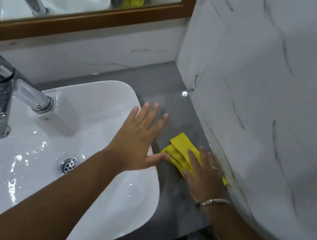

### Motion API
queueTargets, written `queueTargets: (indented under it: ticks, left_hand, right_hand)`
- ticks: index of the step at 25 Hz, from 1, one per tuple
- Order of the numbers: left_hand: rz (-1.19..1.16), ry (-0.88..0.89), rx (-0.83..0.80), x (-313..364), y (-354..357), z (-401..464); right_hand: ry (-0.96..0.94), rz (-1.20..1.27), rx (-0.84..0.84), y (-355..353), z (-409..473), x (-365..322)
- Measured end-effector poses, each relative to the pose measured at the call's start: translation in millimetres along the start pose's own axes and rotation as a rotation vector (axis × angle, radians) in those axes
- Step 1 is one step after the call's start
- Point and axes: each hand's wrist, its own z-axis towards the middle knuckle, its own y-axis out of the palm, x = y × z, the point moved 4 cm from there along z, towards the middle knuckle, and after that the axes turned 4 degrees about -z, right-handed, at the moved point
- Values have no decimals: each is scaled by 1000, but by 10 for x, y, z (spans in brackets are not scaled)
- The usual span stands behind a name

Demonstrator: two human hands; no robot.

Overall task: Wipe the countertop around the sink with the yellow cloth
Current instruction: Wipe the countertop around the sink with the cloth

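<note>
Right hand [205,173], flat with fingers spread, presses the folded yellow cloth [179,152] onto the glossy grey countertop [175,106] beside the veined marble wall [258,92]; the cloth's near part is hidden beneath the palm. Left hand [141,137], fingers splayed and holding nothing, rests across the white sink [96,95] rim. Farther left, a wet chrome tap [6,91]; beyond, a wood-framed mirror [86,19], cut off.

The single head view looks forward and steeply down from close above the countertop [178,102], over its near edge. It faces the back right corner where the marble wall [268,94] meets the mirror [86,15] side. The sink [84,122] fills the left half; both forearms enter from the bottom edge.
</note>
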Motion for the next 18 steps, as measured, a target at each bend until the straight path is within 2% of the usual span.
queueTargets:
  ticks: [4,7,13,15,18]
  left_hand:
    - [-131,-10,8,-68,117,-19]
    - [-139,20,14,-76,140,-26]
    - [-176,40,4,-110,163,0]
    - [-186,33,9,-119,171,2]
    - [-207,33,11,-100,158,1]
  right_hand:
    - [-41,-91,-65,359,137,-45]
    - [-99,-169,19,389,251,45]
    - [-24,-31,7,348,1237,-89]
    - [-101,-28,-34,302,1551,-294]
    - [-429,6,-56,204,1344,-533]
